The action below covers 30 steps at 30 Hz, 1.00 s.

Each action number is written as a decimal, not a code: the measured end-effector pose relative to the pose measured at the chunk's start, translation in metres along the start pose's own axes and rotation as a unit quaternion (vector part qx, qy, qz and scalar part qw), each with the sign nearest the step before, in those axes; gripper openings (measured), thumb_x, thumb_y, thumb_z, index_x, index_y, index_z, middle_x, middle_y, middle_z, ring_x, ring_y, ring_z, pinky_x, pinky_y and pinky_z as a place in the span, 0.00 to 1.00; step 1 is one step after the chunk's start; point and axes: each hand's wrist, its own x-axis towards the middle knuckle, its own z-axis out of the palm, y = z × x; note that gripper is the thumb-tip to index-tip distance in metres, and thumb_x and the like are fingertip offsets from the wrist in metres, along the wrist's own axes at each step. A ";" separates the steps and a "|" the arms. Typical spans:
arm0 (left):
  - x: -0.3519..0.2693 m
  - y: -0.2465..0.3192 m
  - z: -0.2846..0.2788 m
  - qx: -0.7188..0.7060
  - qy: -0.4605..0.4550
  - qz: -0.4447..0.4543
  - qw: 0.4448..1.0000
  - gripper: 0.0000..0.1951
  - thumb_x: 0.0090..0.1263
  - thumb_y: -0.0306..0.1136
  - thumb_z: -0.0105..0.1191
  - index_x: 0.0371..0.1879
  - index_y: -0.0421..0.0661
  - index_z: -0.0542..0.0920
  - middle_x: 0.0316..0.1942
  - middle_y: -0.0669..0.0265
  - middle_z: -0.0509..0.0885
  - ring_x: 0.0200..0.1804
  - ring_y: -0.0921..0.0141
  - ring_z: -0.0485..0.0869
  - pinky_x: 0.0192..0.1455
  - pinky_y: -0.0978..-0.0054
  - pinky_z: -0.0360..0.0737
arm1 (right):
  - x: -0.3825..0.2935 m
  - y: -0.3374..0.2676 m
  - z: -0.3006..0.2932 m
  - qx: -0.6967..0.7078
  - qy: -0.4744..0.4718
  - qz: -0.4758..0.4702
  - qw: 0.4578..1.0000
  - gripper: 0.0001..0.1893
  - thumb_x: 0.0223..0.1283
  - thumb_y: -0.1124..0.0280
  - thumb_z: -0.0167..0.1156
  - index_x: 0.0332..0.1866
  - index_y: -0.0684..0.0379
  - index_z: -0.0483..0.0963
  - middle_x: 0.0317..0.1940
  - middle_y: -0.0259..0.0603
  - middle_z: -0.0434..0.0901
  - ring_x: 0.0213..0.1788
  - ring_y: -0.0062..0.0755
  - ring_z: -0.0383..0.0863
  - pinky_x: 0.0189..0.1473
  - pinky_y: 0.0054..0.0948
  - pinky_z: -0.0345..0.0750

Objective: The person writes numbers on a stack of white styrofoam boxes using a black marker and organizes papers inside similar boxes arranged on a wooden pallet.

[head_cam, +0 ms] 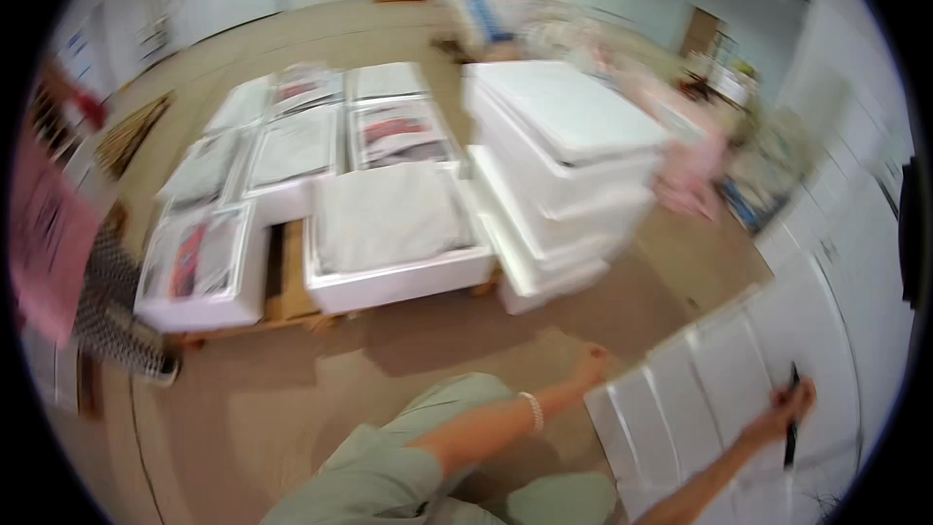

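My right hand (pixel 794 402) is closed around a black marker or pen (pixel 791 445) over a white panelled surface (pixel 721 372) at the lower right. My left hand (pixel 594 364), blurred, is beside the near left corner of that surface; its fingers look curled, but whether they hold anything cannot be told. A beaded bracelet (pixel 536 410) circles the left wrist. Ahead, white foam boxes with grey-white liners stand on a wooden pallet, among them a large front box (pixel 397 292). Several more foam boxes are stacked to its right, with a flat white lid (pixel 576 109) on top.
At the left edge stands another person in checkered trousers (pixel 116 306), beside a pink sheet or cloth (pixel 51 233). Pink and white sacks or wraps (pixel 678 153) lie behind the stack. A white wall (pixel 867 160) rises at the right; the pallet's edge (pixel 248 333) faces me.
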 end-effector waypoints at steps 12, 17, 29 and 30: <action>-0.024 0.060 0.033 0.117 -0.020 0.157 0.981 0.04 0.68 0.30 0.52 0.37 0.45 0.74 0.24 0.73 0.71 0.21 0.81 0.68 0.20 0.82 0.64 | -0.015 -0.059 -0.063 0.019 -0.126 -0.014 0.992 0.06 0.60 0.76 0.54 0.41 0.65 0.70 0.26 0.35 0.71 0.21 0.17 0.68 0.25 0.19 0.68; -0.039 0.097 0.109 0.179 -0.084 0.295 0.935 0.07 0.70 0.34 0.53 0.41 0.46 0.75 0.26 0.74 0.71 0.23 0.82 0.67 0.20 0.82 0.64 | 0.002 -0.061 -0.098 0.045 -0.104 0.006 0.994 0.07 0.61 0.75 0.55 0.41 0.65 0.70 0.29 0.36 0.71 0.22 0.17 0.68 0.25 0.18 0.69; -0.126 0.135 0.208 0.107 -0.163 0.448 0.872 0.05 0.70 0.30 0.52 0.42 0.46 0.74 0.28 0.74 0.73 0.24 0.83 0.68 0.23 0.84 0.65 | 0.024 -0.047 -0.133 0.082 -0.032 -0.007 0.996 0.09 0.67 0.68 0.51 0.42 0.63 0.72 0.29 0.33 0.68 0.24 0.16 0.67 0.24 0.17 0.65; -0.139 0.140 0.212 0.104 -0.147 0.477 0.860 0.06 0.71 0.30 0.52 0.43 0.48 0.73 0.27 0.75 0.72 0.21 0.83 0.66 0.19 0.84 0.63 | 0.025 -0.047 -0.132 0.071 -0.028 -0.014 0.997 0.08 0.68 0.69 0.49 0.42 0.63 0.72 0.27 0.32 0.67 0.23 0.16 0.65 0.24 0.16 0.62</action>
